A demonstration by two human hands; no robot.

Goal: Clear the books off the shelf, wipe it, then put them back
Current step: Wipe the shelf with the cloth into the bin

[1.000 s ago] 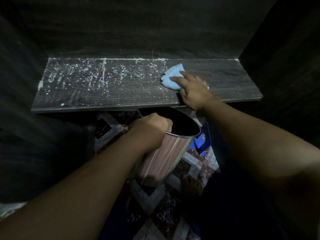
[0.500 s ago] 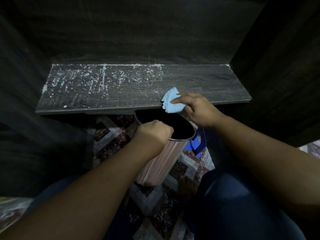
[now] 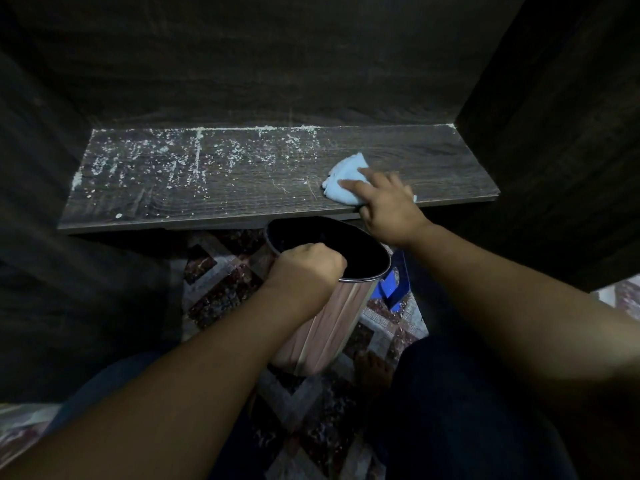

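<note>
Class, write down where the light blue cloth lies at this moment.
In the head view, the light blue cloth lies on the right part of the shelf, near its front edge, under the fingers of the right hand, just beyond the bin.

**Cloth pressed on dusty shelf**

The light blue cloth [image 3: 344,183] is pressed onto the right part of the dark wooden shelf [image 3: 433,157] by the right hand [image 3: 389,206], fingers laid straight across it. White crumbs [image 3: 156,161] are seen scattered over the shelf's left and middle. Just below the front edge, a metal bin [image 3: 325,327] is held tilted, its rim gripped by the left hand [image 3: 306,271].
</note>
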